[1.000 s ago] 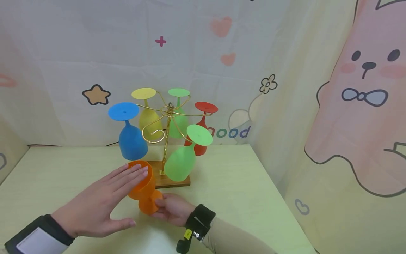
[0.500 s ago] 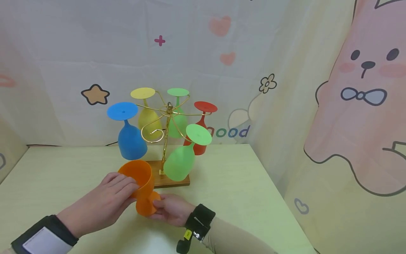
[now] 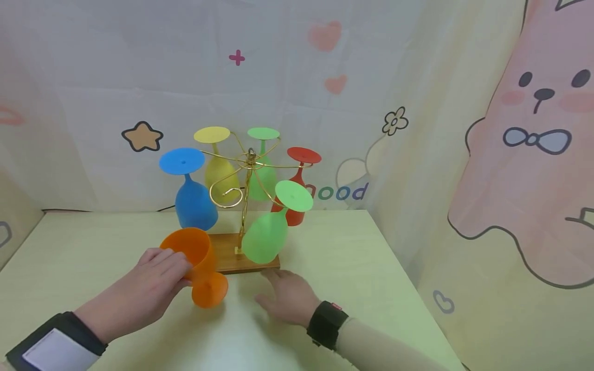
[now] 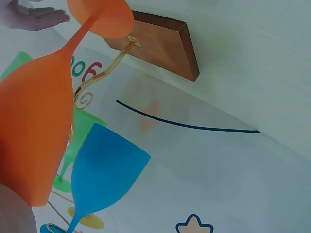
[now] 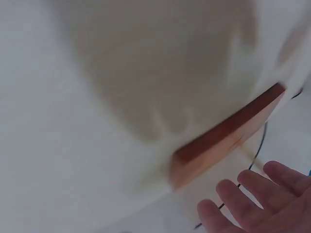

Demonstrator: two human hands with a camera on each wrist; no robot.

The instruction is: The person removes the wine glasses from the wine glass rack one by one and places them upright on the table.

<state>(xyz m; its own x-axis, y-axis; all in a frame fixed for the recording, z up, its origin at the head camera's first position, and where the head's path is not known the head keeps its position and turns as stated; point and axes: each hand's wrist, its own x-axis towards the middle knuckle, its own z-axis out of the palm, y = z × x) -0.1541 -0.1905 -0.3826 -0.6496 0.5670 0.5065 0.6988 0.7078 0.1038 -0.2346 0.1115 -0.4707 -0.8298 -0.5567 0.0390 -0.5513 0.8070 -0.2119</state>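
Note:
My left hand (image 3: pixel 139 288) grips an orange plastic goblet (image 3: pixel 204 263) by its bowl, fingers over the rim. The goblet tilts, its mouth up and to the left, its foot towards the lower right. In the left wrist view the orange goblet (image 4: pixel 36 116) fills the left side. My right hand (image 3: pixel 293 299) holds nothing, its fingers extended near the front edge of the rack's wooden base (image 3: pixel 225 252). Its spread fingers (image 5: pixel 260 189) show in the right wrist view. A gold wire goblet rack (image 3: pixel 244 211) rises from that base, with one curled front arm bare.
Upside down on the rack hang a blue goblet (image 3: pixel 195 206), a yellow goblet (image 3: pixel 220 178), a red goblet (image 3: pixel 297 216), a front green goblet (image 3: pixel 266 237) and a rear green goblet (image 3: pixel 263 180). A pale table (image 3: pixel 362 288) lies below, with printed cloth (image 3: pixel 278 77) behind.
My left hand has gone from flat over the goblet's mouth to gripping its bowl. My right hand has let go of the foot and moved right. The goblet has shifted slightly left.

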